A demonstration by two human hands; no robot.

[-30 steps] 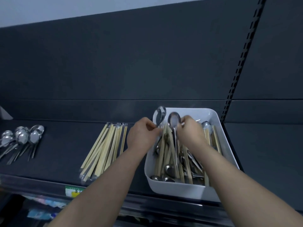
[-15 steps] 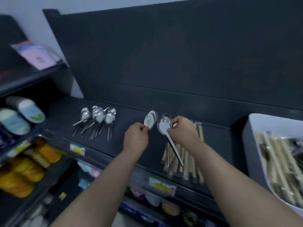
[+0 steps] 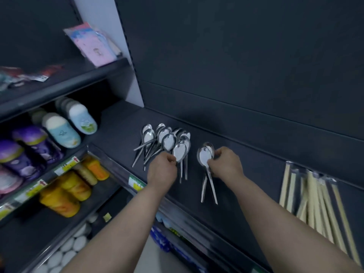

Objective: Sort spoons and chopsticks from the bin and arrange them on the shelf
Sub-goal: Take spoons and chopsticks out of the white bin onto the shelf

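Dark shelf (image 3: 256,160), left hand (image 3: 162,171) grip pinching one spoon (image 3: 179,152) against the spoon pile (image 3: 155,137), right hand (image 3: 226,164) grip clamped on two spoons (image 3: 203,157), chopsticks (image 3: 315,194) well right of it

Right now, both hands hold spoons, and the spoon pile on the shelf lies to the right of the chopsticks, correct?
Not quite: in the head view the spoon pile lies to the left of the chopsticks, not the right. The left hand and right hand do hold spoons.
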